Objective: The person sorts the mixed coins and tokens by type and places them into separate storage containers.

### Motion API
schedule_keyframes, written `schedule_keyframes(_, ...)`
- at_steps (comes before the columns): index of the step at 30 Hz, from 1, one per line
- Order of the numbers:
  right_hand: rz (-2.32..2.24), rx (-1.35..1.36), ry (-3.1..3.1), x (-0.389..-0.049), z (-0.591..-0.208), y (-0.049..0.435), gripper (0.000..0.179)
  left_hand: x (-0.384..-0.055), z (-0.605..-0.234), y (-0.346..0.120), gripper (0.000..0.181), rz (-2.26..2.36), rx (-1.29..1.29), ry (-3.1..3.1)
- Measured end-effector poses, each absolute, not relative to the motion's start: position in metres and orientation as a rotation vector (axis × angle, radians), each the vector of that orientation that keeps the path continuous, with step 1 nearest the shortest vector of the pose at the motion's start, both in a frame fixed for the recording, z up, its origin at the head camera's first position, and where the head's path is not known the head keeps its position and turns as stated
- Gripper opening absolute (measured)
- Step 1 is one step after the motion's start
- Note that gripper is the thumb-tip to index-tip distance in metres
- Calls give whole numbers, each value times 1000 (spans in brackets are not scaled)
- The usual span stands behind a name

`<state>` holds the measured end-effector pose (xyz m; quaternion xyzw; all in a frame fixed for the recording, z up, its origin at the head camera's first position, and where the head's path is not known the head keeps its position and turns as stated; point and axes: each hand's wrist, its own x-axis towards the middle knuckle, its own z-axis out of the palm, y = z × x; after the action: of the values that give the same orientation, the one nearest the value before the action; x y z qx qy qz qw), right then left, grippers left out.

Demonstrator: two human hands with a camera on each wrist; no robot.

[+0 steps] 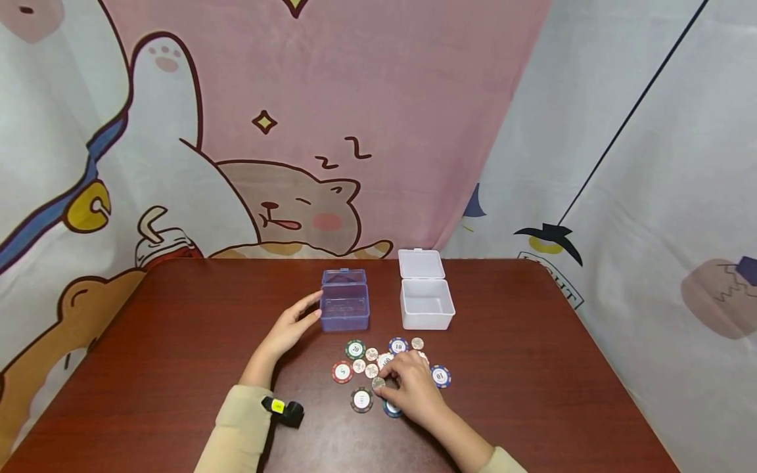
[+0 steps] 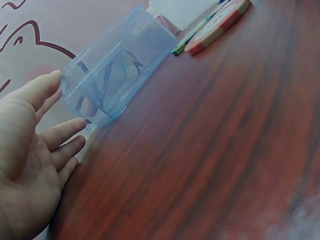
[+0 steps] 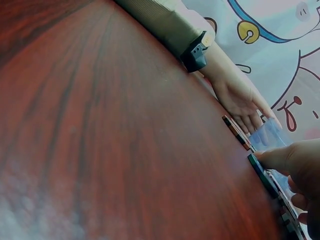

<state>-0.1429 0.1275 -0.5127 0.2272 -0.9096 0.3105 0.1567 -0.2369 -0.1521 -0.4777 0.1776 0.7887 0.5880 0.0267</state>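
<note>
At lower centre, the right hand (image 1: 412, 386) pinches a coin (image 1: 378, 383); a light, level grip should spare neighbouring chips (image 1: 361, 399). The left hand (image 1: 287, 330), fingers spread, flanks the blue box (image 1: 345, 323)

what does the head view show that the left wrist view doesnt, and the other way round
Only the head view: the right hand pinching a small chip, the black wrist device and the drawn yellow bell.

Only the left wrist view: the left hand seen from its palm side.

Both: that left hand, the blue box, the red-edged chip and the table.
</note>
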Motion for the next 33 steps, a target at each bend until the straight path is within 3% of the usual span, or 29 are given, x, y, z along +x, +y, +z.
schedule_keyframes(33,1188,460,-2436,-153,-500,132,30,-237,-478,-152,47,1807,549,2442)
